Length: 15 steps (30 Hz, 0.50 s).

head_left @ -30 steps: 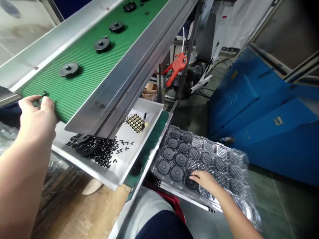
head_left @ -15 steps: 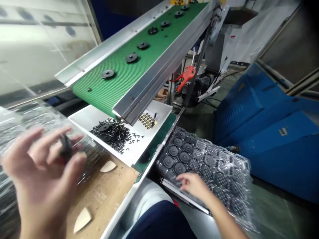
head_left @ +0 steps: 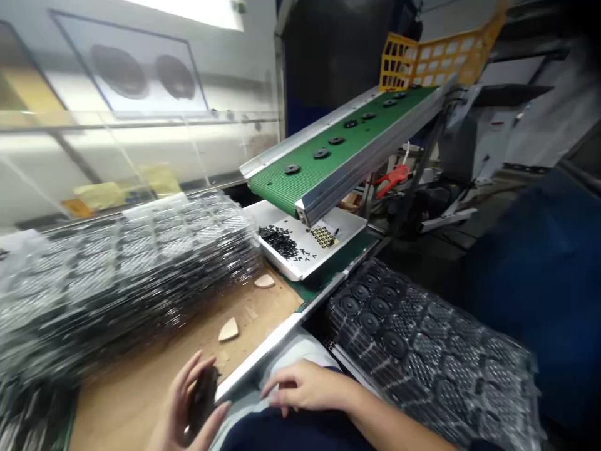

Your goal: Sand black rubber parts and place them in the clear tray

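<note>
My left hand (head_left: 176, 413) is at the bottom of the view, fingers and thumb closed around a black round disc part (head_left: 203, 396). The disc is tilted on edge, partly covered by the fingers, and blurred. To its right, above my lap, my right hand (head_left: 314, 385) has loosely bent fingers, somewhat apart, with nothing visible in them. A clear plastic tray (head_left: 451, 363) stands right of my right hand, with several black discs (head_left: 379, 306) seated in its pockets at the left end. The brown work board (head_left: 154, 382) lies beyond my left hand.
A green conveyor (head_left: 305, 181) carries several black discs. Below its end, a white tray (head_left: 295, 274) holds a heap of small black pieces (head_left: 280, 241) and a sheet of round stickers (head_left: 323, 237). Stacked clear trays (head_left: 141, 250) stand left. Two pale wedges (head_left: 228, 329) lie on the board.
My left hand has come down and toward my lap with the black disc. My right hand has moved left, away from the clear tray. The view has turned left and up.
</note>
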Tool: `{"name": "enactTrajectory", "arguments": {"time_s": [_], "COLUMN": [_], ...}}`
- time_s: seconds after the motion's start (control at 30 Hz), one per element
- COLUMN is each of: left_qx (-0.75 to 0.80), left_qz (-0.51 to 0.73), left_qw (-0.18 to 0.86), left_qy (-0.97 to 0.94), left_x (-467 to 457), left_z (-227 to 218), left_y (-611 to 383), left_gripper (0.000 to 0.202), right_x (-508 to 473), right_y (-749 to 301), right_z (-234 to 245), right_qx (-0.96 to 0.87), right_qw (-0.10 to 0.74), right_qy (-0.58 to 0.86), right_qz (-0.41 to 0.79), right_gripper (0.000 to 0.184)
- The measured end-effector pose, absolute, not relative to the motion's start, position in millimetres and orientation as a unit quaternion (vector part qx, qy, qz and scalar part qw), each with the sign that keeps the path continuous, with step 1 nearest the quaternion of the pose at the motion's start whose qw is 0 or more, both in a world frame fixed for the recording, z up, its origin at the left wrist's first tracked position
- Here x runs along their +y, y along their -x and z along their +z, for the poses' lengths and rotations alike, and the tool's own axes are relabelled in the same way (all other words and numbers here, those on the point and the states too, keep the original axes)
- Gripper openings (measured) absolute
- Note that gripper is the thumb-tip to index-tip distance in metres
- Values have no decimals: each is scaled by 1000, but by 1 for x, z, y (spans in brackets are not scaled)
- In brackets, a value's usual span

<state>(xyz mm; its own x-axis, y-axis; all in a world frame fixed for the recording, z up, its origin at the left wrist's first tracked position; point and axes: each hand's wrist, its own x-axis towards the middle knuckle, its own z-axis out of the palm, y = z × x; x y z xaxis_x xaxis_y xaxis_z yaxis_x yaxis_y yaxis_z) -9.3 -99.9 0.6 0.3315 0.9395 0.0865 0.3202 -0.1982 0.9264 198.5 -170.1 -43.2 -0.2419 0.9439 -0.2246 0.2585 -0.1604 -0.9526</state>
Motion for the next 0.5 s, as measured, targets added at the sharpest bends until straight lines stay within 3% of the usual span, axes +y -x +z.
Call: {"name": "enactTrajectory", "arguments": {"time_s": [0.13,0.27,0.37,0.5], "left_qx": [376,375,385,369], "left_qz": [338,301,331,407], "left_qw": [350,306,336,468], "left_qy": [-788,-822,-793,-692], "left_x": [-122,-136,-144,-146], "left_z": [-14,-30,-40,-43], "left_y": [12,16,19,22], "left_gripper": [56,55,59,74], "right_x": [-165,-165,-163,-157], "right_y": [-169,-155,-154,-155], "right_z": [-26,-27,-30,-23], "right_qx": [-556,-536,-522,-488], "right_qw": [352,367,367,382], "right_qy": [456,443,428,400], "right_qz": [599,617,640,675], "right_gripper": [53,36,28,41]}}
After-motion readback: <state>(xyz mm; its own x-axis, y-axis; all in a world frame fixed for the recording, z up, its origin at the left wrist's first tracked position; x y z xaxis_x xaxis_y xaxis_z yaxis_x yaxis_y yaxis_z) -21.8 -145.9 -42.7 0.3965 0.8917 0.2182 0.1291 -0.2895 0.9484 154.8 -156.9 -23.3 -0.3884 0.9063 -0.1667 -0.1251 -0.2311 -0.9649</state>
